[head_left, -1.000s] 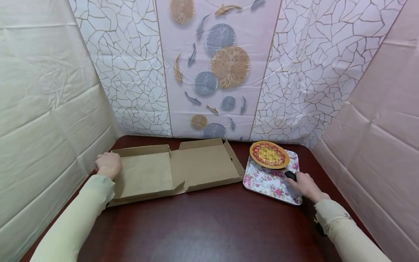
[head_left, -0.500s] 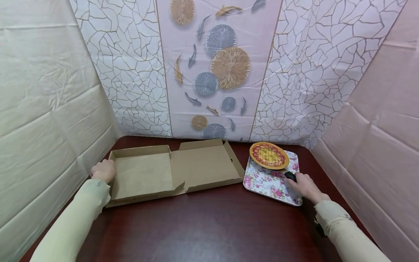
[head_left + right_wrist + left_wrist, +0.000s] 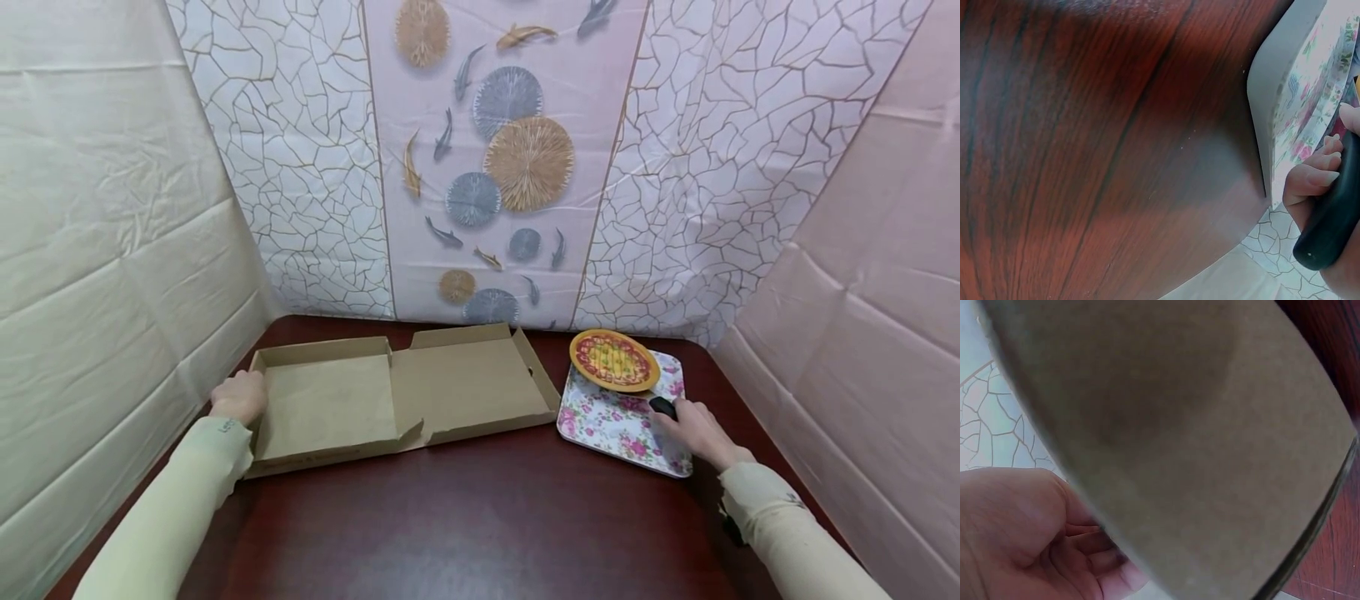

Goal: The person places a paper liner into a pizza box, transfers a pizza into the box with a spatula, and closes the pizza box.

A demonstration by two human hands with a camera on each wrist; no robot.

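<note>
An open cardboard pizza box [image 3: 326, 404] lies on the left and middle of the table, its lid [image 3: 468, 379] folded out to the right. At the box's left wall my left hand [image 3: 240, 396] grips the edge; in the left wrist view its curled fingers [image 3: 1107, 565] meet the cardboard, thumb hidden. My right hand [image 3: 701, 432] holds the black handle [image 3: 1332, 212] of a pizza server, fingers wrapped round it. Its blade is mostly hidden under a round pizza [image 3: 615, 360]. The pizza is over the back of a floral tray [image 3: 615, 425]; whether it touches the tray I cannot tell.
The dark red wooden table [image 3: 480, 525] extends in front of box and tray. A patterned cloth [image 3: 487, 167] hangs behind, with pale cloth walls at left and right. The lid's right flap nearly meets the tray's left edge.
My left hand has moved slightly left and down, from over the box's left wall to its outer side. The right hand, server and pizza have stayed nearly still. The view has tilted slightly up.
</note>
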